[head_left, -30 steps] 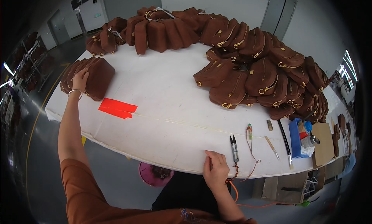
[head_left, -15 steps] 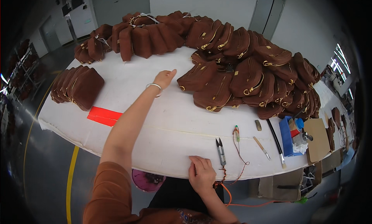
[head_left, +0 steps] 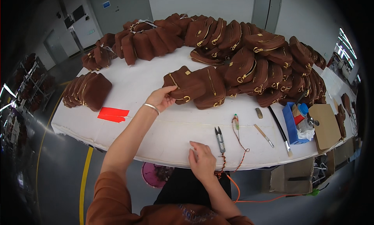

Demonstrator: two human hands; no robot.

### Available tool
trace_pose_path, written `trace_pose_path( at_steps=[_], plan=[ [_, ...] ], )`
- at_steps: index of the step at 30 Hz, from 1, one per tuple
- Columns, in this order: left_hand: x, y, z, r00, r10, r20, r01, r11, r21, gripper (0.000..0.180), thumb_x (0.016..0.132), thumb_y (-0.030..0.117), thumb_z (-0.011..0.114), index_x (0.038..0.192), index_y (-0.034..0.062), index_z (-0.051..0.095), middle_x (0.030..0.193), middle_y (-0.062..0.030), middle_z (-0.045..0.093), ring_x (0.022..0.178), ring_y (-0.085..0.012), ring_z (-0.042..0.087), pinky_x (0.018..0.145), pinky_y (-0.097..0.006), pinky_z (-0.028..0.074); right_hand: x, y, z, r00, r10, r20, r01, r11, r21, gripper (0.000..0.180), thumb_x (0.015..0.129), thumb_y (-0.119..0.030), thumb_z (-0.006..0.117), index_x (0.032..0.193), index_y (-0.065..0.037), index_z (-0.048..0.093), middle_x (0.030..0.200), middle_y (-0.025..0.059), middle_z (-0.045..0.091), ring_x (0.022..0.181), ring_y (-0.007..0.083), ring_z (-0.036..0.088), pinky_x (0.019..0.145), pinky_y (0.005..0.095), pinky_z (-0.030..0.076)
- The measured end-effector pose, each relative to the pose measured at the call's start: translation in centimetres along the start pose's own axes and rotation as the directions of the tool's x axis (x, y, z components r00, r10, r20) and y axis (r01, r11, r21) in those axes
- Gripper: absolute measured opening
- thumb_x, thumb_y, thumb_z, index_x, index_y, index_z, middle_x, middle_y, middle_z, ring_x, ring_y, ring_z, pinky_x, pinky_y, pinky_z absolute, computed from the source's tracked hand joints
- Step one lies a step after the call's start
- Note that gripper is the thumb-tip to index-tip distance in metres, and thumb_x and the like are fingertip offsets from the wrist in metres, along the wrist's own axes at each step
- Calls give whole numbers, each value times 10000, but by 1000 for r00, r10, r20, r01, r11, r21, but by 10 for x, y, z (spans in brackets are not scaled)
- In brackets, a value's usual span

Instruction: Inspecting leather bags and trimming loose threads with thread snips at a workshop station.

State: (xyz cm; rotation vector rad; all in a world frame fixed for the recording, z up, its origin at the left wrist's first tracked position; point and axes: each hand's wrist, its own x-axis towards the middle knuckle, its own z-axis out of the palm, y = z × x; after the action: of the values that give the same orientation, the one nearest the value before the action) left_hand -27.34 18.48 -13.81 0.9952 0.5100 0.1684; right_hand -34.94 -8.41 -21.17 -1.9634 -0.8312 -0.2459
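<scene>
My left hand [head_left: 161,98], with a silver bracelet on the wrist, grips the near corner of a brown suede pouch [head_left: 187,85] with a gold zipper and ring. That pouch leans at the front of a big heap of the same brown pouches [head_left: 249,57] on the white table [head_left: 136,85]. My right hand [head_left: 201,159] rests flat on the table's near edge with its fingers spread and nothing in it. Small black thread snips [head_left: 220,138] lie just right of it.
A neat row of brown pouches [head_left: 86,90] stands at the left, with a red tag [head_left: 112,114] in front. A green-tipped tool on an orange cord [head_left: 236,122], a brush [head_left: 279,131], a blue box [head_left: 295,123] and cardboard [head_left: 326,125] lie at the right. A pink bin [head_left: 155,174] sits below.
My left hand swung from the row of pouches at the far left across to the heap and took hold of a pouch. My right hand stayed on the near edge.
</scene>
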Motion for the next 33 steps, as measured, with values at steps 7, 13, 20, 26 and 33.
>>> trace_pose_path(
  at_steps=[7, 13, 20, 26, 33],
  plan=[
    [-177, -84, 7, 951, 304, 53, -308, 947, 88, 481, 879, 71, 702, 1295, 57, 462, 1200, -69, 619, 1095, -135, 593, 894, -297, 507, 7, 5, -26, 931, 340, 131, -348, 725, 594, 425, 929, -150, 632, 1314, -22, 504, 1300, 104, 552, 1138, 195, 554, 847, 327, 517],
    [-244, -150, 27, 897, 387, 214, -404, 914, 41, 700, 895, -50, 631, 1458, 75, 235, 1380, -104, 468, 1239, -185, 520, 1007, -347, 485, -1, -45, -62, 994, -15, 111, -25, 938, 346, 575, 844, -203, 721, 1337, -26, 484, 1334, 177, 503, 1225, 338, 483, 1047, 432, 367],
    [-271, -147, 32, 894, 211, 394, -414, 726, 549, 557, 854, 98, 736, 1294, 9, 406, 1202, -133, 533, 1069, -246, 609, 879, -358, 533, -2, -74, -80, 937, -109, 333, 45, 980, 194, 796, 768, -308, 787, 1426, -63, 412, 1449, 211, 400, 1361, 414, 305, 1115, 493, 265],
    [-269, -129, 34, 739, 328, 588, -672, 295, 679, 361, 811, 136, 754, 1087, -21, 583, 990, -170, 560, 861, -324, 623, 694, -363, 519, -5, -86, -80, 951, -73, 302, 28, 988, 150, 624, 816, -147, 706, 1378, -43, 455, 1373, 239, 491, 1265, 430, 468, 1033, 466, 407],
    [-251, -84, 26, 520, 737, 432, -553, -95, 827, 300, 752, 43, 749, 1048, 63, 701, 1220, -177, 540, 1045, -327, 579, 818, -356, 506, 0, -81, -81, 975, 11, 221, -61, 973, 222, 383, 850, 1, 599, 1232, 32, 580, 1156, 242, 641, 1080, 379, 632, 890, 401, 519]
  ],
)
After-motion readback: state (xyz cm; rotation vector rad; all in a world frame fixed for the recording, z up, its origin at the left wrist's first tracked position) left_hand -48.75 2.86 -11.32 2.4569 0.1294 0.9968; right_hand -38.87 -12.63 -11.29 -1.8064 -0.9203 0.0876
